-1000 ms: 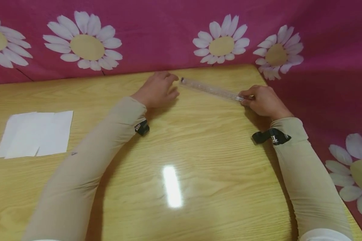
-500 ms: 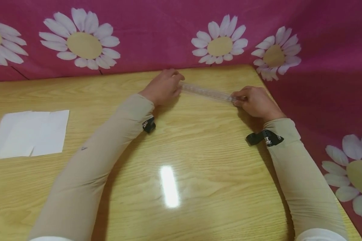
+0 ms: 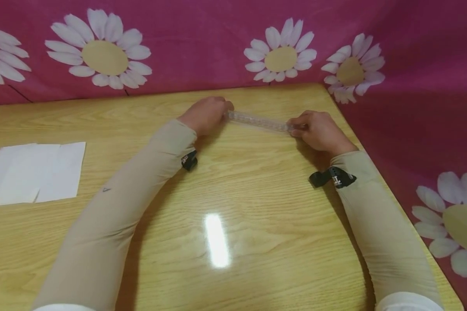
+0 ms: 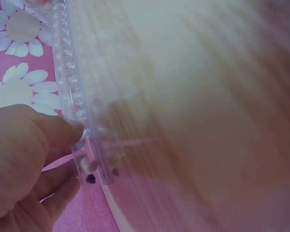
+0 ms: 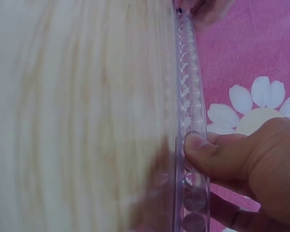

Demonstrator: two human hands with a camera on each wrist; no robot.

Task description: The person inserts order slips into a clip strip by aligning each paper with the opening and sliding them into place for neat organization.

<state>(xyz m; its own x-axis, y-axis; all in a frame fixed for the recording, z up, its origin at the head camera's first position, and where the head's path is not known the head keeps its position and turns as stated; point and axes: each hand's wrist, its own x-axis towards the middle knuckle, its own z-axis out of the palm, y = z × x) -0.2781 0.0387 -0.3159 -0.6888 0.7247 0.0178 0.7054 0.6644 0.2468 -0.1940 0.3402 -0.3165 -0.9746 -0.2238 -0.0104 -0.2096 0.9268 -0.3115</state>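
Note:
A long, narrow strip of clear plastic (image 3: 258,122), lined with a row of round cells, stretches between both hands over the far part of the table. My left hand (image 3: 207,114) pinches its left end; in the left wrist view the thumb lies on the clear strip (image 4: 71,79), close to a small dark spot at its end. At the other end, my right hand (image 3: 320,131) grips the strip, and the right wrist view has the thumb pressed on the round cells (image 5: 189,104) with fingers behind.
White sheets of paper (image 3: 35,172) lie overlapping on the left of the wooden table (image 3: 257,216). A magenta cloth with white daisies (image 3: 194,47) hangs along the back and right edges. Light glares off the tabletop in the middle.
My left hand has gone from loosely open beside the strip to pinching its left end. My right hand and the strip have shifted left.

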